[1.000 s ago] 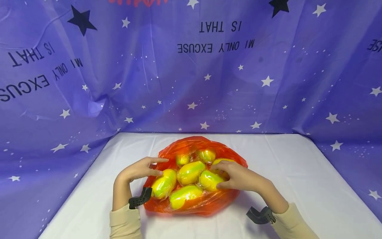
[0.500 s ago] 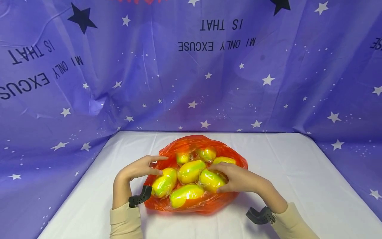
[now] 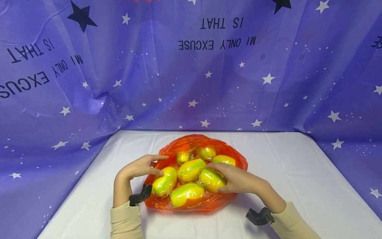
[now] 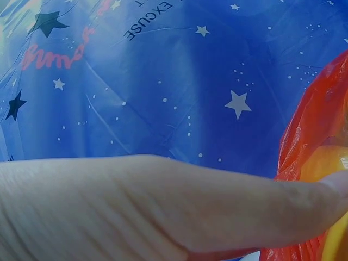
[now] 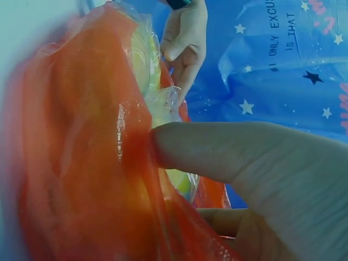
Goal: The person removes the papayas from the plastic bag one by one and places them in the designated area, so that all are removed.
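A red plastic bag lies spread on the white table, its mouth wide, with several yellow-green, mango-like fruits in clear film inside. My right hand spans one mango at the right of the bag, fingers over its far side and thumb at its near side. In the right wrist view the thumb presses the red bag's edge. My left hand stays at the bag's left side with fingers extended. Its thumb touches the leftmost mango, and its forefinger lies along the bag's rim.
Other wrapped mangoes, such as the front one and the middle one, crowd close around. The white table reaches back to a purple-blue star-printed curtain. A black wrist camera mount sits on the right wrist.
My right hand has shifted slightly left and toward me, off the rightmost mango and onto the one beside it. The left hand keeps its place. The head view has tilted a little.
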`<state>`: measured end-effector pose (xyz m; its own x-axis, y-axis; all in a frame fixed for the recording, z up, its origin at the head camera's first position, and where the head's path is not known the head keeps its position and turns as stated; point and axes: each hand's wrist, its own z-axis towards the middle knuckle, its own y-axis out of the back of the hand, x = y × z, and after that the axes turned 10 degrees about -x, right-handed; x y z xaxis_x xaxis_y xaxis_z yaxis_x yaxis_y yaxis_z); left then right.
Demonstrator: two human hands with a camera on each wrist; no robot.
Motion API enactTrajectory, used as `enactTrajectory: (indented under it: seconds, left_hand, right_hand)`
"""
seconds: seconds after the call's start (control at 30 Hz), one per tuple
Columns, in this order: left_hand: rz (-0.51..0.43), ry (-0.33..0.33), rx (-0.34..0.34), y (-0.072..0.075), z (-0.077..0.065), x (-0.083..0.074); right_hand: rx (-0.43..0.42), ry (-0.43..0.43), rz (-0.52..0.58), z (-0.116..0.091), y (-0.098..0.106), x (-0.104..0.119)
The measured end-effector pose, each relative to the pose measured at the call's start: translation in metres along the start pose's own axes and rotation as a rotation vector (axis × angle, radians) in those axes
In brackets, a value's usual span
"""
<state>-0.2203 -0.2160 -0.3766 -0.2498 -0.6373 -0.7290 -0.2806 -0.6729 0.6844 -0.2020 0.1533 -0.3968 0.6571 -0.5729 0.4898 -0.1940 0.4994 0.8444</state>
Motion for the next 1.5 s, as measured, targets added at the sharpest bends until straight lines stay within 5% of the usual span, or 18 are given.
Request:
enactTrajectory:
  seconds: [1.5]
  left_hand:
    - [-0.023, 0.032, -0.016, -0.001, 0.0, 0.003]
  right_hand:
    - [-0.324, -0.131, 0.195, -0.004, 0.035, -0.008]
